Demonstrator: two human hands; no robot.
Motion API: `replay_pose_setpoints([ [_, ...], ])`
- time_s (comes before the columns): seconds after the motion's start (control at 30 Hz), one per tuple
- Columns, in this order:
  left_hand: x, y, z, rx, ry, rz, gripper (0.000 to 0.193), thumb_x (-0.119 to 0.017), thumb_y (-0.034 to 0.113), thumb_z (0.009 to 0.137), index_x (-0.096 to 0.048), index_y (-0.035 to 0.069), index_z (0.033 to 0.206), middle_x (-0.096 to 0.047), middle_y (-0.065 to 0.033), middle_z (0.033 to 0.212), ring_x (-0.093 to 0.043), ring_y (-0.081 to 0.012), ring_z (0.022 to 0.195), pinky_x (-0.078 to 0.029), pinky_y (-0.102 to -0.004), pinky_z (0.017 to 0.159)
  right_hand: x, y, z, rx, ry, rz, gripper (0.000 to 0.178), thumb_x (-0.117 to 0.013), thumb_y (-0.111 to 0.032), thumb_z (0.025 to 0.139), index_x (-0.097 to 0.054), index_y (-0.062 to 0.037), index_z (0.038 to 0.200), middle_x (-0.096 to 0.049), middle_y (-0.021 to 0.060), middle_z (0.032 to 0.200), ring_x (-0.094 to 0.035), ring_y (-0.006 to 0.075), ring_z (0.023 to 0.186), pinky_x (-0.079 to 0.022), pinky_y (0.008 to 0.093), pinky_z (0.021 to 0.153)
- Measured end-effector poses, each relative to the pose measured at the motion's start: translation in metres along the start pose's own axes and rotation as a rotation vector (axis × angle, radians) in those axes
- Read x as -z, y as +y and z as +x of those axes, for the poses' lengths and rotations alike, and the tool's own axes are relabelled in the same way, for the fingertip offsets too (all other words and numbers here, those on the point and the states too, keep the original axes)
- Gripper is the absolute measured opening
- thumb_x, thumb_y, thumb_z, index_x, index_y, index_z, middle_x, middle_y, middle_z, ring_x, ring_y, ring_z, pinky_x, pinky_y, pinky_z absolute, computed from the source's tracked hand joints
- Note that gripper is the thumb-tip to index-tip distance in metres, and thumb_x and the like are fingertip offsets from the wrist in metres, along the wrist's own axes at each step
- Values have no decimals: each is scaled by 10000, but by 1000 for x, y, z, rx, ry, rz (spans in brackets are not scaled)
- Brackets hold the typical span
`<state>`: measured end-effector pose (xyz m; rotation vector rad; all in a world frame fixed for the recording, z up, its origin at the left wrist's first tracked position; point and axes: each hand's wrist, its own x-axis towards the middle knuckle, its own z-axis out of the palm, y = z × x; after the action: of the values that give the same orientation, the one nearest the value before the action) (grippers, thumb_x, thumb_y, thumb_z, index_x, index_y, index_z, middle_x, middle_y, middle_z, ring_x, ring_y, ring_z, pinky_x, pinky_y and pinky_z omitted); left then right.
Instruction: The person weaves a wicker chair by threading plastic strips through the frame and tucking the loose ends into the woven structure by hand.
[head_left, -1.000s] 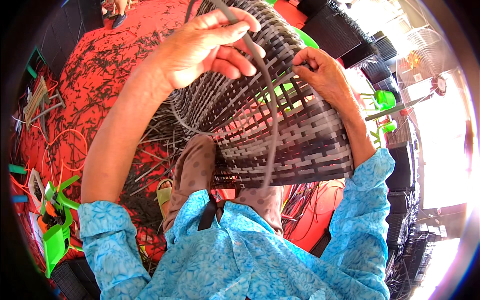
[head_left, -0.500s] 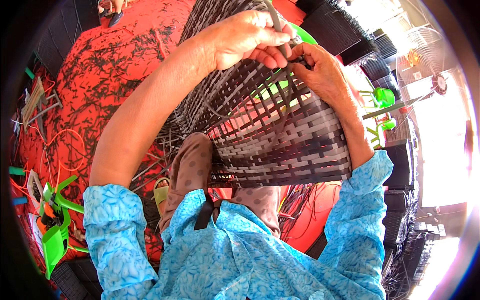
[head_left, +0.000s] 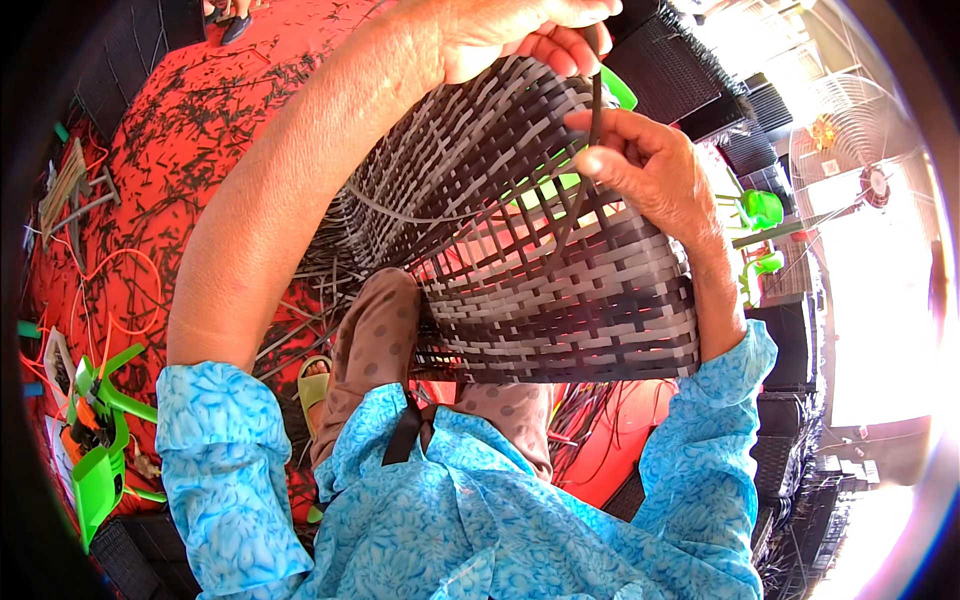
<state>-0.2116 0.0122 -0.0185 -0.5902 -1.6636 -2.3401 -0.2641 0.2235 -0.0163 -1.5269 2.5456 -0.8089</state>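
A basket-like woven piece [head_left: 560, 300] of dark brown and grey flat strips stands in front of my knees, its weave open in the middle. My left hand [head_left: 530, 35], partly cut off by the top edge, is closed on a long dark flat strip [head_left: 597, 90] and pulls it upward. Lower down, my right hand [head_left: 650, 170] curls at the woven rim, with the strip running between its thumb and forefinger. Below that hand the strip goes on down across the open weave. Another loose grey strand [head_left: 410, 217] arcs over the left part of the weave.
Dark offcuts litter the red floor [head_left: 220, 150]. A green and orange plastic object [head_left: 110, 450] lies at the lower left near an orange cord. Stacked dark woven panels [head_left: 670, 75], a green chair [head_left: 762, 210] and a standing fan [head_left: 872, 185] are on the right.
My left hand has moved up and away from my right hand, drawing the strip out between them. My right hand has dropped slightly, and the woven piece sits a little lower.
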Motion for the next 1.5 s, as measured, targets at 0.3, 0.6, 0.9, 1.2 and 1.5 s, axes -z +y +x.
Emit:
replay_pose_setpoints([
  [0.3,-8,-25,-55,34,83,199,228,-611,219,875,-610,4,952,-641,-75,784,-609,-106,555,-466,-205,476,13,-12,5,-205,230,208,292,-581,-332,924,-650,-50,899,-538,-29,607,-457,5,445,-294,137,383],
  [0.6,-51,-130,-106,267,136,316,329,-521,199,944,-551,11,1212,-554,-22,642,-510,-58,483,-415,-217,444,8,-32,-8,-127,359,-125,206,-630,-244,895,-660,-41,921,-596,-1,593,-521,31,496,-419,209,475],
  [0.9,-58,-142,-99,127,356,335,421,-517,182,940,-458,28,1327,-538,-6,638,-492,-52,498,-404,-215,460,-5,-38,-15,203,456,-508,157,-641,-157,882,-680,-70,1007,-628,42,626,-577,57,560,-451,211,512],
  [1.2,-63,-136,-90,306,257,-145,449,-494,234,934,-426,73,1348,-588,-19,673,-543,-82,481,-384,-190,423,-3,-41,-24,244,281,-660,205,-645,-51,777,-612,-112,970,-636,100,788,-623,300,654,-492,371,574],
  [1.5,-64,-129,-91,310,240,46,428,-479,220,929,-431,17,1303,-602,-51,670,-545,-90,468,-378,-211,401,0,-32,-18,96,141,-579,166,-618,-92,822,-611,-84,988,-631,130,714,-622,304,619,-486,358,558],
])
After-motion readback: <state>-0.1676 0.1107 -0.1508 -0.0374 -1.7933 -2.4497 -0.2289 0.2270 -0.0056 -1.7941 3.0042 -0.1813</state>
